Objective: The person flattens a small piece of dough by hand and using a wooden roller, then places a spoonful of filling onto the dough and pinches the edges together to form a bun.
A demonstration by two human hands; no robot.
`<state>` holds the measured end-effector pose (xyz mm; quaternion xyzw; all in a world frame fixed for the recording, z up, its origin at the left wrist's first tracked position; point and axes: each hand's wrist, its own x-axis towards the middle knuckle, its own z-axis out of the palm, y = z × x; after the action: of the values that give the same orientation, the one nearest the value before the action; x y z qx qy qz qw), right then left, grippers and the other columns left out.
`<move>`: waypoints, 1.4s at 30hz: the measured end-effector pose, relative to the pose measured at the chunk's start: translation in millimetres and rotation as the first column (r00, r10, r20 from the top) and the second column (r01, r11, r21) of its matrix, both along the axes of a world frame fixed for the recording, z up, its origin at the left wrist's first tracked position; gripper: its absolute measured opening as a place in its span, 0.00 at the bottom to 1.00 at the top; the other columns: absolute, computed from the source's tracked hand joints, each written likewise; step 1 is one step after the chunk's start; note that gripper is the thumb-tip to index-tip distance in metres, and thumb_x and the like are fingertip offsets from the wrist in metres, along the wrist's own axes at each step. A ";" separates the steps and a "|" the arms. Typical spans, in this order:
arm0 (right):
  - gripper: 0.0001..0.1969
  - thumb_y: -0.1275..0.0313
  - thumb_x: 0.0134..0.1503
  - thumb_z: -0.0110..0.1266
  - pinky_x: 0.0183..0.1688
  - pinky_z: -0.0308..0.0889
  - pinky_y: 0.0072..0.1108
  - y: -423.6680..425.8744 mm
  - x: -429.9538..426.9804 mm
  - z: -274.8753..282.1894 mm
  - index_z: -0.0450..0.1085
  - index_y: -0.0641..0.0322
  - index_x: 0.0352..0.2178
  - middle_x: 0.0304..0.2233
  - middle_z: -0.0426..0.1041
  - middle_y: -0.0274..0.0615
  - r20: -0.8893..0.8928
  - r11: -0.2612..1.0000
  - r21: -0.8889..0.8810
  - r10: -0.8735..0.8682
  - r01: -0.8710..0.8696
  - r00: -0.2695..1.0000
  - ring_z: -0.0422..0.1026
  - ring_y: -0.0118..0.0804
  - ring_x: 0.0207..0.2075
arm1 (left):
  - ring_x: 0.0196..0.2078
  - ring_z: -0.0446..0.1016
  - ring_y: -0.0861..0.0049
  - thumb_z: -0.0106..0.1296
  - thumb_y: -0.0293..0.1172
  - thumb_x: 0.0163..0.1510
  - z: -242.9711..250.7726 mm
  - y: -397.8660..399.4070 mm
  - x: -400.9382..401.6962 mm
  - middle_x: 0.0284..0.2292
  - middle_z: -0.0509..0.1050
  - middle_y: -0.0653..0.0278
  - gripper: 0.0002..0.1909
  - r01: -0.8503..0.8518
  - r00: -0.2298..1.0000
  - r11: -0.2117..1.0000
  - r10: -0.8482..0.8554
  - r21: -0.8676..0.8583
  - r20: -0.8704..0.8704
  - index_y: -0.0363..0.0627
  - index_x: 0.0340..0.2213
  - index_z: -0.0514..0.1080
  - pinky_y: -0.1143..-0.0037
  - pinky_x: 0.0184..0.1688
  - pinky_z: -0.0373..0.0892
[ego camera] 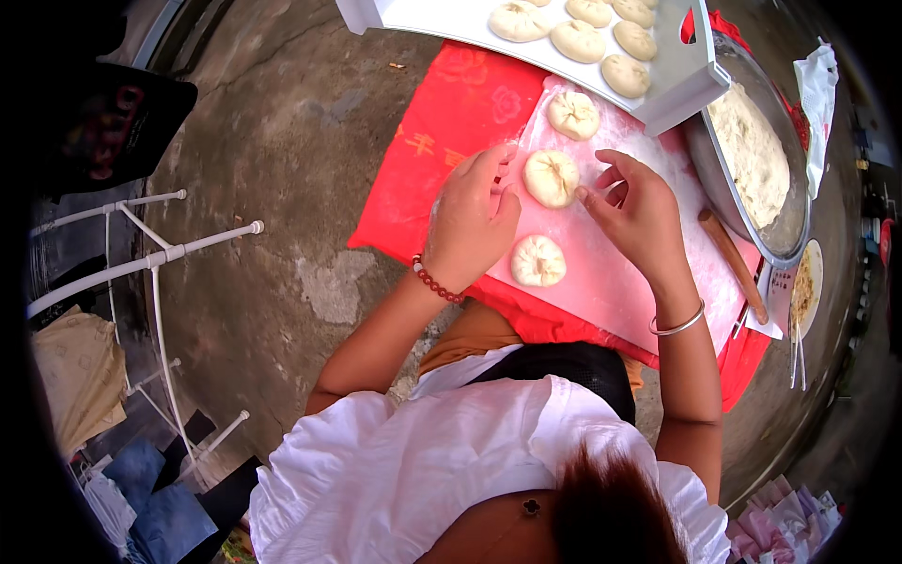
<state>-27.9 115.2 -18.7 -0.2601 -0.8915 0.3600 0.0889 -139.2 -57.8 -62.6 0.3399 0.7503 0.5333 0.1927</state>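
Three pleated dough buns stand in a line on a floured mat (599, 282) over a red cloth (451, 106). The middle bun (551, 179) lies between my two hands. My left hand (473, 211) is beside it with curled, parted fingers and nothing in them. My right hand (631, 211) is on the other side, its thumb tip at or very near the bun's edge; whether it touches I cannot tell. The far bun (573, 116) sits beyond, and the near bun (538, 261) lies closer to my body.
A white tray (451, 21) with several buns overlaps the mat's far edge. At the right are a metal basin (726, 166) with dough (750, 151), a wooden rolling pin (733, 264) and a plate of filling (807, 289) with chopsticks (797, 359). A white rack (158, 257) stands left.
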 end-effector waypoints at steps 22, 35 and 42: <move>0.28 0.77 0.44 0.63 0.33 0.70 0.24 -57.8 34.4 -19.5 0.67 0.71 0.49 0.28 0.74 0.49 0.001 0.926 -0.370 0.077 -0.071 0.997 0.75 0.35 0.27 | 0.45 0.70 0.59 0.62 0.30 0.44 0.3 -36.6 11.3 0.42 0.72 0.55 0.25 0.217 0.874 0.973 -0.227 -0.073 -0.429 0.39 0.45 0.71 0.67 0.50 0.66; 0.21 0.76 0.46 0.62 0.32 0.70 0.25 -54.9 27.0 -26.3 0.70 0.70 0.44 0.30 0.75 0.49 -0.033 0.954 -0.293 0.047 -0.055 0.998 0.74 0.37 0.26 | 0.34 0.71 0.65 0.56 0.25 0.48 21.1 -15.7 -24.2 0.30 0.72 0.59 0.13 0.505 0.767 0.857 -0.502 -0.108 -0.399 0.41 0.38 0.75 0.69 0.37 0.67; 0.21 0.76 0.46 0.62 0.33 0.70 0.24 -49.9 31.5 -21.5 0.71 0.70 0.44 0.28 0.75 0.47 -0.049 0.929 -0.357 0.090 -0.102 0.995 0.74 0.36 0.26 | 0.32 0.71 0.66 0.59 0.26 0.47 24.0 -15.0 -25.9 0.30 0.72 0.61 0.11 0.500 0.712 0.830 -0.556 -0.245 -0.429 0.42 0.36 0.76 0.70 0.35 0.67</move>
<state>3.5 65.2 -40.2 -0.2222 -0.8210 0.5246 0.0363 -165.1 -72.8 -38.6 0.6508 0.6734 0.3111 0.1621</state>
